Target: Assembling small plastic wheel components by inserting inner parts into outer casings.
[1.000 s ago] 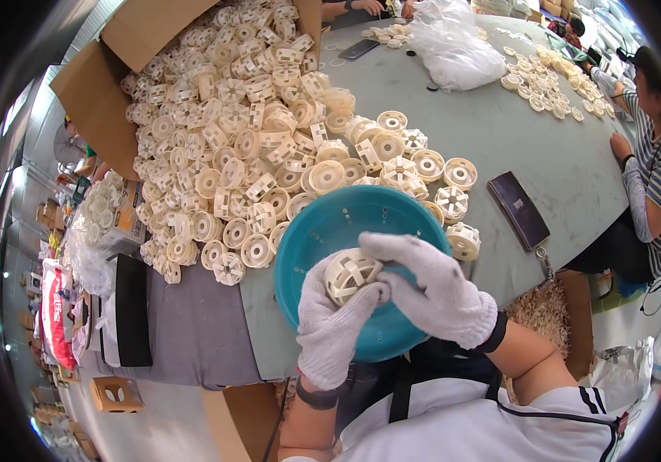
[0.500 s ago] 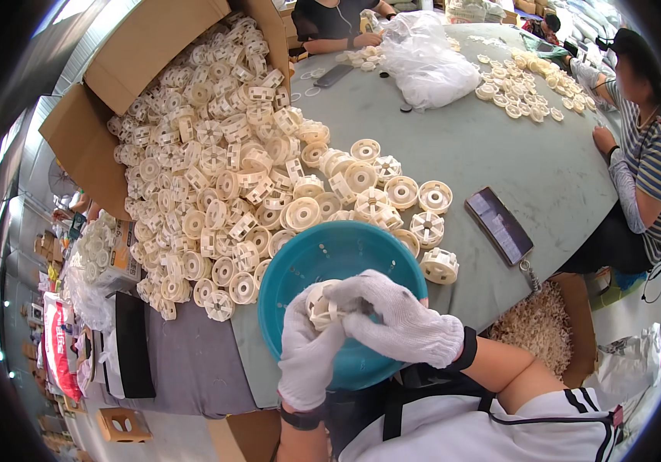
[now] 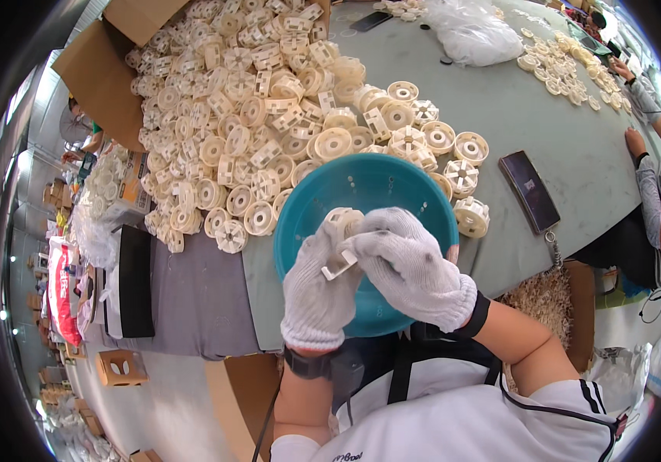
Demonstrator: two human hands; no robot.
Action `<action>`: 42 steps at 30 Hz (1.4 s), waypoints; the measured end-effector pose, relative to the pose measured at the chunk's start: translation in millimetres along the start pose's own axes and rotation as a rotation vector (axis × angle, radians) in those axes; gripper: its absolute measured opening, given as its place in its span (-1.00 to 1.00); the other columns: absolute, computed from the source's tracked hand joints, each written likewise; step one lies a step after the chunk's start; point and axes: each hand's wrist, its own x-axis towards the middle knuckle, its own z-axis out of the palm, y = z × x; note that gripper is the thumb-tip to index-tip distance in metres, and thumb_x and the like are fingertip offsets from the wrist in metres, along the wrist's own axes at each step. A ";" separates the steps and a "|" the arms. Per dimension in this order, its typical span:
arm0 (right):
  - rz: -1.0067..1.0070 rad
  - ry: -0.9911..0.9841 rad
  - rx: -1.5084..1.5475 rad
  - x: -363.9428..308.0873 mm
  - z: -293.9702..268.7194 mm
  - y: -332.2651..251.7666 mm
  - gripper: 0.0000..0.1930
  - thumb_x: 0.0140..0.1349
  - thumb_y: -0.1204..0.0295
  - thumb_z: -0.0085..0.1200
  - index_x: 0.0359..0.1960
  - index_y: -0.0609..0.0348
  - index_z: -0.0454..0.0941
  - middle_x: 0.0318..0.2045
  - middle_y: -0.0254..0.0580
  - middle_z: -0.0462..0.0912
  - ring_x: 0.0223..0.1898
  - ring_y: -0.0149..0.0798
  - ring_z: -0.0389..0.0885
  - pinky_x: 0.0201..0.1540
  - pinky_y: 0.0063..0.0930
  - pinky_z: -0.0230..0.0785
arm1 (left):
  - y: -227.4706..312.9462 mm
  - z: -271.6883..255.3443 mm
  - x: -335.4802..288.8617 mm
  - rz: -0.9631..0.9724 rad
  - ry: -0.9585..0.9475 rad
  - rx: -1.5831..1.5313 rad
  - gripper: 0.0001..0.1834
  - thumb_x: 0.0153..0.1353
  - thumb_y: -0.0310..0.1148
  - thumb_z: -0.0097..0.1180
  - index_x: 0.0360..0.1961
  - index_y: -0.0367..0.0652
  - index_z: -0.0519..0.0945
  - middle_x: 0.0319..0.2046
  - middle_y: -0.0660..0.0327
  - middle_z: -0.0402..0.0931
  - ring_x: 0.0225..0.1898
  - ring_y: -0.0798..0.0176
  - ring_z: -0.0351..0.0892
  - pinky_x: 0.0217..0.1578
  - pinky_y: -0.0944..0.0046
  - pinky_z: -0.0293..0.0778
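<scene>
My left hand (image 3: 315, 289), in a white knit glove, is closed around a cream plastic wheel-shaped part (image 3: 343, 219) above a teal basin (image 3: 309, 194). A squared white section (image 3: 339, 266) juts out between the gloves; I cannot tell whether it belongs to the same part. My right hand (image 3: 416, 269), gloved alike, has its fingers pressed together against the part from the right. Those fingers hide much of it. Several tiny pale bits lie inside the basin.
Beyond the basin spreads a large heap of cream plastic wheels (image 3: 261, 100), spilling from a cardboard box (image 3: 99, 81). A phone (image 3: 529, 190) lies to the right. Farther off are a clear plastic bag (image 3: 475, 35) and cream rings (image 3: 569, 69). A co-worker's arm (image 3: 648, 185) rests at the right edge.
The view has tilted down, so basin and heap appear higher. My hands have turned the part, and a squared white section now shows between the gloves.
</scene>
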 end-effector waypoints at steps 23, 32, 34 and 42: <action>1.229 -0.338 -0.208 -108.4 -242.8 -38.5 -0.52 0.25 0.47 0.09 0.19 0.39 0.39 -0.04 0.10 0.67 0.07 -0.12 0.66 0.17 -0.26 0.47 | 79.0 -162.5 -185.9 -0.218 0.720 0.889 -0.38 0.30 -0.20 0.14 0.20 -0.55 0.46 -0.08 -0.03 0.59 -0.12 0.24 0.61 -0.07 0.30 0.53; 0.425 -0.158 -0.814 -47.3 -120.5 42.9 -0.48 0.25 0.37 0.24 0.21 0.35 0.48 0.09 0.19 0.60 0.17 0.02 0.57 0.26 -0.24 0.37 | 30.3 -60.8 -93.2 0.438 0.297 0.999 -0.53 0.54 -0.18 -0.06 0.17 -0.42 0.50 0.20 -0.11 0.51 0.19 0.01 0.53 0.29 0.12 0.36; 0.412 -0.265 -0.939 -40.4 -116.9 57.6 -0.59 0.22 0.38 0.25 0.03 0.39 0.58 0.03 0.15 0.63 0.06 0.01 0.63 0.17 -0.25 0.45 | 26.8 -29.1 -74.5 0.350 -0.025 0.788 -0.66 0.43 -0.38 0.07 0.09 -0.42 0.55 0.14 -0.05 0.56 0.22 0.02 0.51 0.23 0.15 0.38; -0.186 -0.075 -0.348 -5.0 -46.6 -13.5 -0.42 0.03 0.50 0.40 0.15 0.26 0.51 0.02 0.08 0.63 0.09 0.08 0.63 0.16 -0.18 0.48 | -17.4 -7.5 -36.0 -0.309 -0.196 -0.366 -0.33 0.51 -0.07 -0.04 0.44 -0.33 0.22 0.29 -0.04 0.41 0.27 -0.03 0.47 0.27 0.02 0.42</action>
